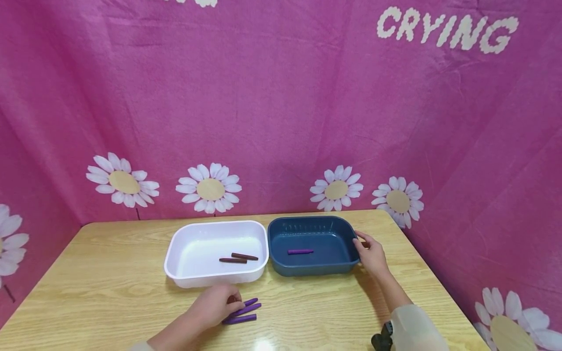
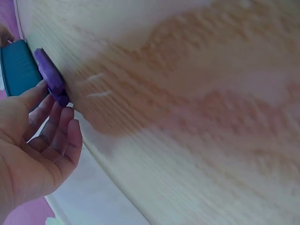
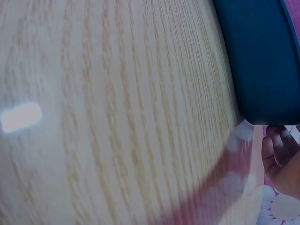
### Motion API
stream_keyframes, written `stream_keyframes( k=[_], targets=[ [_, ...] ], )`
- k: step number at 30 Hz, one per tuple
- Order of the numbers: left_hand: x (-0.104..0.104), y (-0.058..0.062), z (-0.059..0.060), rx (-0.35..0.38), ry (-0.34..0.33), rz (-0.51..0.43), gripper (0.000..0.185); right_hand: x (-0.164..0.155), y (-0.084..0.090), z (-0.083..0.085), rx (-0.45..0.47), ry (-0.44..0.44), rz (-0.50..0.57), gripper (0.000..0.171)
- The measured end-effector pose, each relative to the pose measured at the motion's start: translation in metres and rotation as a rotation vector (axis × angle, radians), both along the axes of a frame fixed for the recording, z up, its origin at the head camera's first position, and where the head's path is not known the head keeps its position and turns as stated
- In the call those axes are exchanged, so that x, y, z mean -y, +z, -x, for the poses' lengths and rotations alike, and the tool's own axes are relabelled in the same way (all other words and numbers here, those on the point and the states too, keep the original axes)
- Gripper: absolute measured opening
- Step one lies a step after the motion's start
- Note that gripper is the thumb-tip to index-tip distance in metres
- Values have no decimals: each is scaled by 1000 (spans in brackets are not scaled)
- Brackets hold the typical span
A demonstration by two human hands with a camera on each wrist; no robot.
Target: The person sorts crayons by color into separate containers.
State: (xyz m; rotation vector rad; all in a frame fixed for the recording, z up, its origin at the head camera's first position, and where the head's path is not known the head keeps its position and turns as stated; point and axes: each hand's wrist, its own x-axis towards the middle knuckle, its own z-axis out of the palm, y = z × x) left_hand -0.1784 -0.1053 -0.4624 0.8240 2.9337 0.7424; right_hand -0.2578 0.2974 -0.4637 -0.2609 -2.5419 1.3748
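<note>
Several purple crayons (image 1: 246, 308) lie side by side on the table, in front of the white tray (image 1: 193, 282). My left hand (image 1: 215, 304) is at their left ends, its thumb and forefinger pinching one; in the left wrist view the left hand (image 2: 40, 145) has its other fingers loosely bent beside the purple crayons (image 2: 50, 72). On the right, my right hand (image 1: 371, 253) holds the right rim of the dark blue tray (image 1: 313, 269), thumb at the edge. The right wrist view shows the right hand (image 3: 283, 159) at the end of that tray, fingertips partly hidden.
Two dark brown crayons (image 1: 239, 258) lie in the white tray, near its right side. One purple crayon (image 1: 300, 252) lies in the blue tray. Both trays stand side by side near the back of the wooden table (image 1: 110, 273). A pink flowered cloth (image 1: 272, 122) hangs behind.
</note>
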Motion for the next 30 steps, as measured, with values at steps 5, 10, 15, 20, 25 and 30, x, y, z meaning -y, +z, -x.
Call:
stream_keyframes(
  k=[5, 10, 15, 20, 25, 30],
  targets=[
    [2, 1, 2, 7, -19, -2, 14, 0, 0, 1, 5, -4, -2, 38],
    [2, 3, 2, 10, -35, 13, 12, 0, 2, 0, 1, -5, 1, 38],
    [3, 7, 3, -22, -102, 69, 8, 1, 4, -1, -12, -4, -12, 37],
    [4, 10, 6, -19, -150, 96, 7, 1, 3, -1, -14, -3, -8, 37],
    [5, 12, 6, 25, -149, 92, 7, 2, 4, -1, -10, -3, -8, 37],
    [6, 11, 7, 29, -144, 68, 8, 2, 4, -1, -8, -8, -1, 37]
  ],
)
